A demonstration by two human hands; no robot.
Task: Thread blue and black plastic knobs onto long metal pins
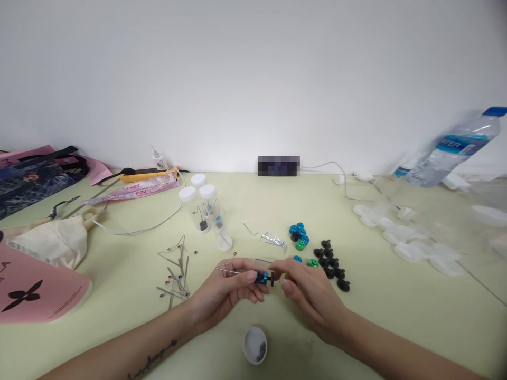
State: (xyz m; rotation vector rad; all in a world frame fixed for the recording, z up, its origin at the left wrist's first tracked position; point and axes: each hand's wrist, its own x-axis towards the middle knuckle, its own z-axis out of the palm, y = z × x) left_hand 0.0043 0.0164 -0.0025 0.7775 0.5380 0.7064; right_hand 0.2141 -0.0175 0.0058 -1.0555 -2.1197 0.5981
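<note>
Above the front of the table, my left hand (233,285) is closed on a small blue and black knobbed part (262,277), its black disc end facing right. A thin metal rod with a tiny ball end (234,254) sticks out on that hand's left side. My right hand (309,290) is just right of the part, fingers bent, with a gap between thumb and forefinger. Its fingertips are at the end of a thin L-shaped hex key (263,260) that reaches over the blue part; whether they pinch it is unclear.
Loose hex keys (274,241), blue and green knobs (300,245) and black suction-cup-like pieces (344,285) lie beyond my hands. A white cup (255,345) holds tiny dark pieces. Metal rods (180,282) lie left; white-capped tubes (208,192) stand behind. A water bottle (455,148) is far right.
</note>
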